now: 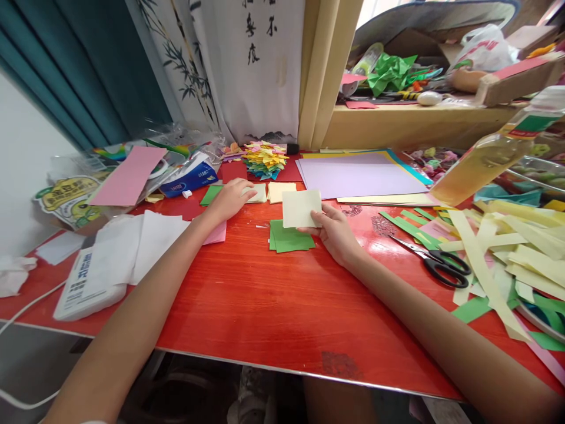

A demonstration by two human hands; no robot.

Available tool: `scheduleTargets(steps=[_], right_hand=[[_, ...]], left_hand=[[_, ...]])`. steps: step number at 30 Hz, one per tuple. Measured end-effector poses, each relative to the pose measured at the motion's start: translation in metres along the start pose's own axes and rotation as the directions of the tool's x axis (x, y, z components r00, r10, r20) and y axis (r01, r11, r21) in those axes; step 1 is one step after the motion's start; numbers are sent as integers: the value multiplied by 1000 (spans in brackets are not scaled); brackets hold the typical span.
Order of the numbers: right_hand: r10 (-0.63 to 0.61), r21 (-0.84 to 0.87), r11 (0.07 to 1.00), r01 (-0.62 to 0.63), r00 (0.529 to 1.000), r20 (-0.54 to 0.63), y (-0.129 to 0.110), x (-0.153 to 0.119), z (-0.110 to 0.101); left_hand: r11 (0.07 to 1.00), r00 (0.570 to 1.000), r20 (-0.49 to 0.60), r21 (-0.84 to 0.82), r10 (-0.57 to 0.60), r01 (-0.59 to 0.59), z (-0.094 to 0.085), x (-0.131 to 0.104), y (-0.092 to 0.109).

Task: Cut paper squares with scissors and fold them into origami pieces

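Note:
My right hand (338,234) pinches a pale cream paper square (301,208) by its right edge, thumb on top. Below that square, green paper squares (291,237) lie on the red table (229,294). My left hand (232,200) rests palm down at a pale green paper square (259,193), its fingertips on the paper's left part; whether it grips the paper is unclear. Cream squares (281,191) sit just right of that. Another green piece (210,195) and a pink piece (217,233) show beside my left hand and wrist.
Scissors (445,268) and many paper strips (521,247) cover the right side, near a tilted bottle (489,154). Lilac sheets (362,175) and a folded-paper cluster (265,159) lie at the back. White tissues (119,247), a blue box (189,178) and plastic packages occupy the left.

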State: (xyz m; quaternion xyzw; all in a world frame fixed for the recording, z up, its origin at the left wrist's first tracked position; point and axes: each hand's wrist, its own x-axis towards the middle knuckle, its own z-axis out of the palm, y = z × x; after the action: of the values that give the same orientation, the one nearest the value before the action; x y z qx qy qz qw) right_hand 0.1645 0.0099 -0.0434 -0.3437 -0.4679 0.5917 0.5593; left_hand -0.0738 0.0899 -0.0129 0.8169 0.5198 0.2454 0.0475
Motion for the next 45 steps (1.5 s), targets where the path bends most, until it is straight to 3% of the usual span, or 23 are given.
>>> scheduleTargets(steps=[2,5,7,9,11,19,25,28,31,33,34,36,40,45], right_hand=[[-7,-43,999,7,1000,20,-1,-2,2],[-10,-227,974,20,999,47,-5,-7,5],[-29,-490,871,44,999,37,-9,-11,8],[-73,-714,697,57,997,8,-13,-15,11],[-113,-816,577,49,993,-20,-14,-17,12],[-141,-892,445,77,990,16,-9,-16,12],[-143,-863,491,117,988,53,-4,-11,8],[-210,-755,647,109,977,-39,-1,-8,5],[-211,-562,818,127,974,-88,-2,-5,2],[-214,-475,865,164,975,-54,-3,-4,1],[-220,-442,878,181,975,-38,-4,-4,0],[-217,-419,889,183,976,-34,-4,-3,-1],[-153,-478,871,112,987,-47,-2,-1,-2],[-180,-408,898,162,984,-7,-3,-1,-3]], left_hand=[[999,1000,17,-36,-7,8,-4,0,17],[978,944,329,-206,28,43,-8,-4,46],[983,892,446,-184,76,8,-9,-7,62],[987,880,470,-161,66,12,-9,-10,73],[989,894,448,-137,14,53,-9,-11,77],[996,885,458,11,-87,92,3,-16,76],[996,873,482,0,-73,84,7,-17,78],[997,904,424,-39,-43,66,5,-15,85],[959,963,269,-270,-14,89,8,-16,95],[850,996,81,-522,-23,62,14,-18,103],[781,999,-7,-624,-50,35,19,-20,106],[667,987,-81,-745,-136,31,29,-23,110],[578,974,6,-804,-225,138,45,-30,111],[595,992,11,-799,-129,86,45,-33,112]])
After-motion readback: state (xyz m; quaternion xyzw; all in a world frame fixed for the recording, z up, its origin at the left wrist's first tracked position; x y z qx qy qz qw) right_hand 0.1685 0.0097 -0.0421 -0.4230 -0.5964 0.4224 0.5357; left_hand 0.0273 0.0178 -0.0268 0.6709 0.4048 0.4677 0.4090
